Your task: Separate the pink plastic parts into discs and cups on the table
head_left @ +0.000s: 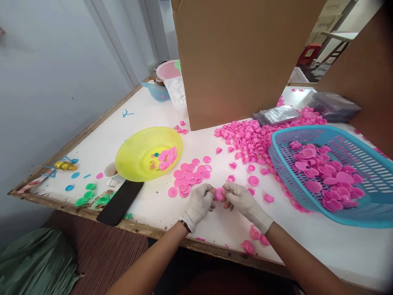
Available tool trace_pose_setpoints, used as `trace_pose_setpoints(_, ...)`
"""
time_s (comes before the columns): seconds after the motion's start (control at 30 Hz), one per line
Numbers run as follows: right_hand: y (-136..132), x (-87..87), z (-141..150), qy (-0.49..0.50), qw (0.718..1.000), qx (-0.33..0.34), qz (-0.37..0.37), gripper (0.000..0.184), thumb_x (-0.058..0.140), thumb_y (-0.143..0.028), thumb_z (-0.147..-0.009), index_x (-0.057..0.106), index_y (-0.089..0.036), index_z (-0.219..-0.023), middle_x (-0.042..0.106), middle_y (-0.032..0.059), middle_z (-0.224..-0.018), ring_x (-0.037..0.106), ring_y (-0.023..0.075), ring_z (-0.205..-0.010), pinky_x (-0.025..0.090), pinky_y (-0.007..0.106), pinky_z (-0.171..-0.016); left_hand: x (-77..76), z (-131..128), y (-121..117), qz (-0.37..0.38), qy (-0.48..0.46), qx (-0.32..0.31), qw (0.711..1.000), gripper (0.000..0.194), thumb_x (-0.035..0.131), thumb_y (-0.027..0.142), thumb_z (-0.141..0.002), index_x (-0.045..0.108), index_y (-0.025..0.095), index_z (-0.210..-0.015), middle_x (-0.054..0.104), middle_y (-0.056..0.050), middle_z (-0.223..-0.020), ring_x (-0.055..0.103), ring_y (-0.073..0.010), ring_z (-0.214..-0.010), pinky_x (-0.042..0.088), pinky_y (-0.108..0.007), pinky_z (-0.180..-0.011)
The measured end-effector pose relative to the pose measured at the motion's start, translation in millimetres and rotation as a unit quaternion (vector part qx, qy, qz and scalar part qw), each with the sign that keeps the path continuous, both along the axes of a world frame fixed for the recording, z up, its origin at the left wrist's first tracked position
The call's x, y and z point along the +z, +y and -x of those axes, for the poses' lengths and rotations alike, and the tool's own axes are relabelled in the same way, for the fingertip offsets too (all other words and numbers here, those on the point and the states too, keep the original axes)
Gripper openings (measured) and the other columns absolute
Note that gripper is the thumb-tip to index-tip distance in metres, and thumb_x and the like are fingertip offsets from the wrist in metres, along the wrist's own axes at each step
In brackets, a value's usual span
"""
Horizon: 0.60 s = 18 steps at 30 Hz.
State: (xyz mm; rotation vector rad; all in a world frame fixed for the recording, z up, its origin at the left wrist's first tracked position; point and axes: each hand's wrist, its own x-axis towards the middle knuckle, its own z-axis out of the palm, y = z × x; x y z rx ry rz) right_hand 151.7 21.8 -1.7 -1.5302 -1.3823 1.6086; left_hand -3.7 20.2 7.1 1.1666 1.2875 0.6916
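Between both gloved hands, over the white table, is a small round pink plastic piece (pixel 219 194). My left hand (pixel 199 204) pinches its left side, and my right hand (pixel 241 199) pinches the right side. Both white gloves leave fingertips bare. Flat pink discs (pixel 188 176) lie spread just beyond my left hand. Past my right hand is a large heap of small pink cup-shaped pieces (pixel 250 139), with a few loose ones scattered nearer. More pink cup-shaped pieces (pixel 334 174) fill part of a blue basket (pixel 307 133) on the right.
A yellow bowl (pixel 135 151) holding some pink discs stands left, beside a white cup (pixel 110 170) and a black phone-like slab (pixel 121 203) at the table edge. A tall cardboard sheet (pixel 239 57) rises behind. Plastic-wrapped packs (pixel 281 115) lie against the heap. Green discs (pixel 86 196) lie front left.
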Motion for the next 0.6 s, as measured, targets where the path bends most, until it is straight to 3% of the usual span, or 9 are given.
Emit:
trace_pose_setpoints(0.2,9,-21.8,8,-0.026,0.997,0.014,0.075,0.007,0.050,-0.026,-0.077,0.048,-0.019,-0.079,0.054,-0.0050,-0.058,0.057,0.0087,-0.044,0.039,0.016,-0.037,-24.1,4,14,0.136,-0.001,-0.011,0.991,0.016,0.054,0.029,-0.077,0.045,0.017,-0.078,0.053,0.004,-0.049,0.052,-0.0102,-0.037,0.042,-0.021,-0.036)
trace_pose_setpoints(0.37,17,-20.7,7,0.008,0.988,0.046,0.148,0.013,0.053,-0.028,-0.078,0.046,-0.019,-0.086,0.059,-0.0032,-0.059,0.058,0.0094,-0.043,0.042,0.017,-0.038,-27.6,6,20,0.152,-0.035,-0.020,0.988,0.026,0.064,0.034,-0.072,0.046,0.016,-0.076,0.059,0.000,-0.052,0.055,-0.0102,-0.040,0.045,-0.021,-0.038)
trace_pose_setpoints(0.6,26,-17.4,6,0.036,0.975,0.078,0.205,0.027,0.060,-0.035,-0.076,0.042,-0.020,-0.090,0.064,0.0001,-0.064,0.062,0.0118,-0.048,0.047,0.020,-0.042,-29.6,6,26,0.161,-0.026,-0.040,0.986,0.023,0.060,0.033,-0.075,0.046,0.016,-0.072,0.059,0.000,-0.050,0.054,-0.0093,-0.039,0.041,-0.017,-0.036)
